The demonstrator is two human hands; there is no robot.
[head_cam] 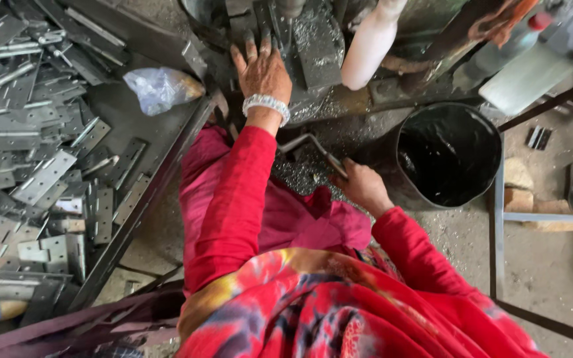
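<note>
At twelve o'clock, the left hand (262, 71) lies flat on the metal block (316, 46) of a machine, fingers (250, 48) spread and pressing on its shaving-strewn top, a white beaded bracelet (266, 106) on the wrist. Toward four o'clock from it, the right hand (361, 185) has its fingers curled tight around a bent metal handle (310, 144). Just at three o'clock of that hand stands a black bucket (449, 156). Far at nine o'clock, a heap of grey hinges (34, 172) fills a tray.
</note>
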